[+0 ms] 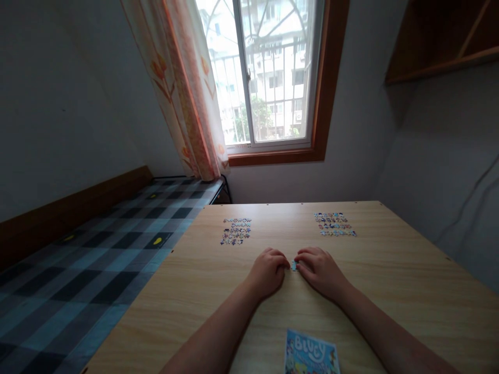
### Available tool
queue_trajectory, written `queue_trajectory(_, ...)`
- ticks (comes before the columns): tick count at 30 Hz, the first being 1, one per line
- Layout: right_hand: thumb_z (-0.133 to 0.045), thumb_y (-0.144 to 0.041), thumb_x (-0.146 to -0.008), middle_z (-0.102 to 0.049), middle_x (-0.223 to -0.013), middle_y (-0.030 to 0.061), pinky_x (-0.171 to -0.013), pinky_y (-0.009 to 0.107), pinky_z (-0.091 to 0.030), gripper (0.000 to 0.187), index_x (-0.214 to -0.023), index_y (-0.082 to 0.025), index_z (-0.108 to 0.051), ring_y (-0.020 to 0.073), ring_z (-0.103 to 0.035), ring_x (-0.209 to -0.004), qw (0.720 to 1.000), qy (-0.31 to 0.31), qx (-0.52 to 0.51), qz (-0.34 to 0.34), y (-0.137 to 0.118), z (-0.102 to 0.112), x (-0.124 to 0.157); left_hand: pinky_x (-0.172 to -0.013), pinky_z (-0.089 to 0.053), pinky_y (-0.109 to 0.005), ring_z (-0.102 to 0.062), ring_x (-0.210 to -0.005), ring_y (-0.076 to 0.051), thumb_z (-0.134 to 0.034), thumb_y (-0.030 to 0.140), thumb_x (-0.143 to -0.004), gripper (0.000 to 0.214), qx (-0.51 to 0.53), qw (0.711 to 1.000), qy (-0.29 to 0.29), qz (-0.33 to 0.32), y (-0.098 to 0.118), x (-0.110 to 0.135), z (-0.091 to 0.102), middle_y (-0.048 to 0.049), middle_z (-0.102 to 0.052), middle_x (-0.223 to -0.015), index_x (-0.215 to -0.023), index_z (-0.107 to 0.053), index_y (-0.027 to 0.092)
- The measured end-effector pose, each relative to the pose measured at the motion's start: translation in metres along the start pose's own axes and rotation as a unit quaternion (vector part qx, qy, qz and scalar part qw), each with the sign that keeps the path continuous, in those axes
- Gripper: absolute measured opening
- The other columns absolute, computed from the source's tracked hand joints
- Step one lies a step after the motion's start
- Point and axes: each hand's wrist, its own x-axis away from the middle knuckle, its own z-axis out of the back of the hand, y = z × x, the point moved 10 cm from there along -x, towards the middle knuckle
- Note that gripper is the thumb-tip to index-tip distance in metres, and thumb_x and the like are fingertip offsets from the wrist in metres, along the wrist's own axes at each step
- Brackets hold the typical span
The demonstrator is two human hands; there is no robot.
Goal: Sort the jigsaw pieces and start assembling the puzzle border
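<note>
Small light-blue jigsaw puzzle pieces (293, 265) lie on the wooden table between my two hands; whether they are joined is too small to tell. My right hand (322, 270) has its thumb and forefinger closed at the right edge of these pieces. On the other side, my left hand (270, 271) is curled, fingertips together right beside the pieces' left edge. Whatever is in its fingers is hidden. Farther back are two groups of loose jigsaw pieces in rows, a left group (236, 232) and a right group (335, 224).
A blue picture sheet (311, 354) marked "BLUCY" lies at the near edge of view, between my forearms. The table (405, 291) reaches back toward the window (276, 78). Left of it stands a bed with a checked cover (105, 259). A patterned curtain (183, 88) hangs behind.
</note>
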Motion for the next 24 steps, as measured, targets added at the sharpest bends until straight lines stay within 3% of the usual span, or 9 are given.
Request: queue_trajectory(24, -0.064, -0.030, -0.087, -0.073, -0.110, 0.0061, -0.095, 0.042, -0.046, 0.016, -0.096, -0.028, -0.078, 0.0257, -0.064, -0.106, 1.000, 0.005, 0.002, -0.003, 0.0009, -0.0002, 0.0002, -0.092, -0.049, -0.035, -0.063, -0.093, -0.021, -0.056, 0.005, -0.076, 0.030, -0.001, 1.000, 0.003, 0.000, 0.0022, -0.0001, 0.0008, -0.0049, -0.074, -0.093, -0.084, -0.078, 0.022)
